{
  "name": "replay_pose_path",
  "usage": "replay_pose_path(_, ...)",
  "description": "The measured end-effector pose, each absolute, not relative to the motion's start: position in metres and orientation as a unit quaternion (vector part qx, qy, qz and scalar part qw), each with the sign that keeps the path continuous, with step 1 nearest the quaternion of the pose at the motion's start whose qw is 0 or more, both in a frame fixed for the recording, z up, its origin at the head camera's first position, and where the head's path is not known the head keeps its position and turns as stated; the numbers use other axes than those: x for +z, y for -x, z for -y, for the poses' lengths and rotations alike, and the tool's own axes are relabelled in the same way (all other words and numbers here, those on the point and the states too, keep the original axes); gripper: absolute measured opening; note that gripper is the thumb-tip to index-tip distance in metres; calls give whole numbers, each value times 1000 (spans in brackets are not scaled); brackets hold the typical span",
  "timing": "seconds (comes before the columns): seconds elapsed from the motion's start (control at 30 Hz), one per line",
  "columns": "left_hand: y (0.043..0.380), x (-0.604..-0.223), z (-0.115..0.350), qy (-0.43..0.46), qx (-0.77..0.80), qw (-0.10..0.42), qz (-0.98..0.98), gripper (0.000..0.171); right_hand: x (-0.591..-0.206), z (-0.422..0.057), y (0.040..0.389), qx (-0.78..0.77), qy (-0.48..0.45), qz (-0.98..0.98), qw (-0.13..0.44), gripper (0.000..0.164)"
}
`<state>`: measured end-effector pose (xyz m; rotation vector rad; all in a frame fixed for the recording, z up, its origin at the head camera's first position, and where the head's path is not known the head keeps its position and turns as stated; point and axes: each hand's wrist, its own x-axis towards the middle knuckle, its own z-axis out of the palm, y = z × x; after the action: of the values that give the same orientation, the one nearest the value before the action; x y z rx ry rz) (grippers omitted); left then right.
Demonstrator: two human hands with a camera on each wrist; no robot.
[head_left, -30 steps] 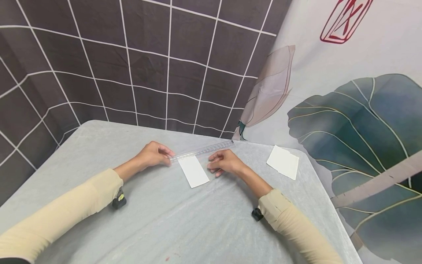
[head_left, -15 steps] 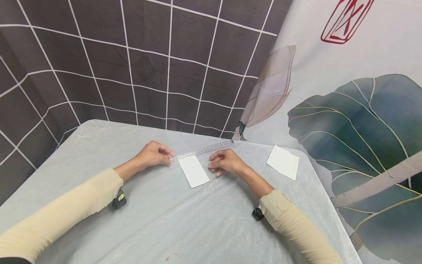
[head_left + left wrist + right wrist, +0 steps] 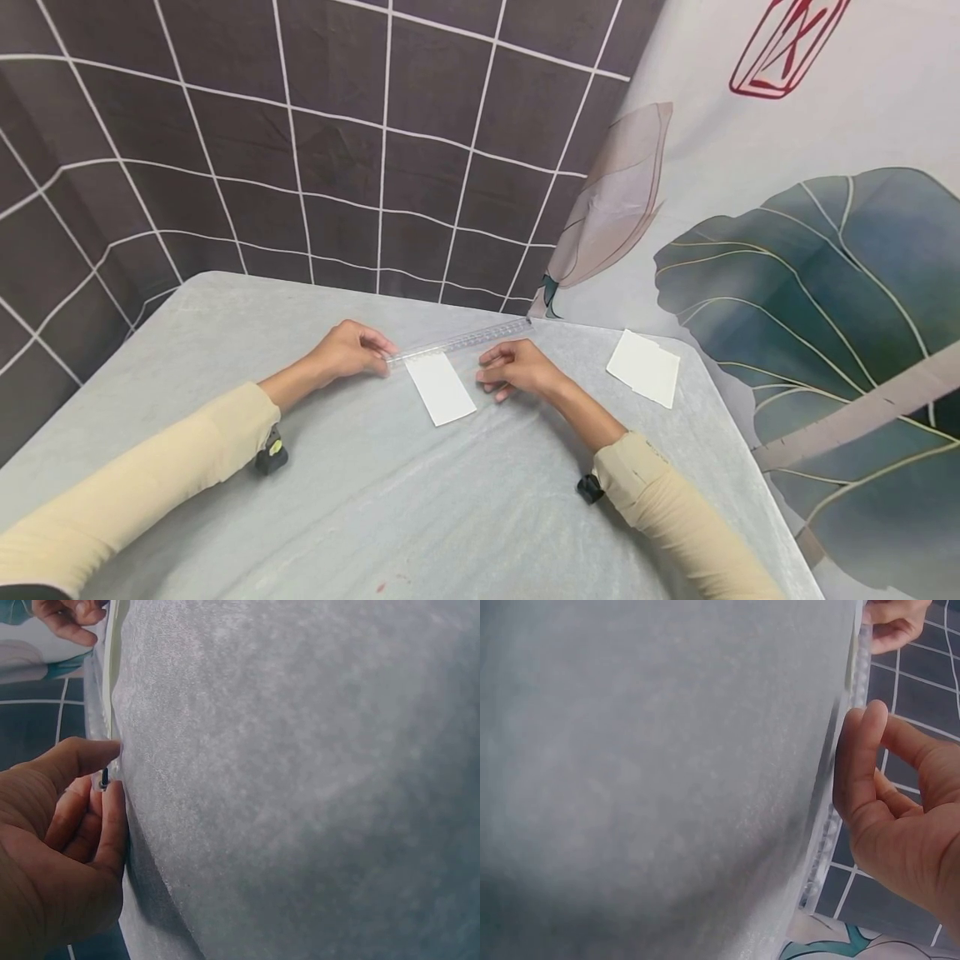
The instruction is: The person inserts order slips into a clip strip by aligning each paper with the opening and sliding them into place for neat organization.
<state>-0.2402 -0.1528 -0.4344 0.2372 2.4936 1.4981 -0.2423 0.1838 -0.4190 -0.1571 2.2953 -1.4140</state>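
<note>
A clear plastic ruler [image 3: 480, 336] lies slanted across the back of the table. My left hand [image 3: 348, 350] holds its left end between thumb and fingers; the left wrist view shows the fingertips on either side of that end. Against the ruler's near edge, close to the left hand, is the top of a white paper card [image 3: 441, 390], which lies flat. My right hand [image 3: 517, 367] rests just right of the card, below the ruler, with fingers loosely bent and nothing visible in them. In the right wrist view the ruler [image 3: 812, 885] runs behind the right hand's fingers.
Two overlapping white paper cards [image 3: 645, 368] lie toward the table's right edge. A grey cloth covers the table [image 3: 360, 500]. Behind it hangs a dark gridded backdrop [image 3: 330, 158], and a leaf-patterned curtain [image 3: 825, 275] stands at the right.
My right hand has shifted slightly right, away from the card. The left hand, the ruler and the white cards stay practically where they were.
</note>
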Motion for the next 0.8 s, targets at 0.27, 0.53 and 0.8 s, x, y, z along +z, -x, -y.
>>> replay_pose_path(0.27,241,-434,153,-76,505,112,-852,45,-417,-187,241,-506,62,-832,216,41)
replay_pose_path(0.53,241,-436,153,-77,503,111,-853,46,-416,-188,240,-508,61,-831,218,41)
replay_pose_path(0.8,240,-435,154,-75,508,111,-851,45,-417,-188,240,-504,61,-834,217,41)
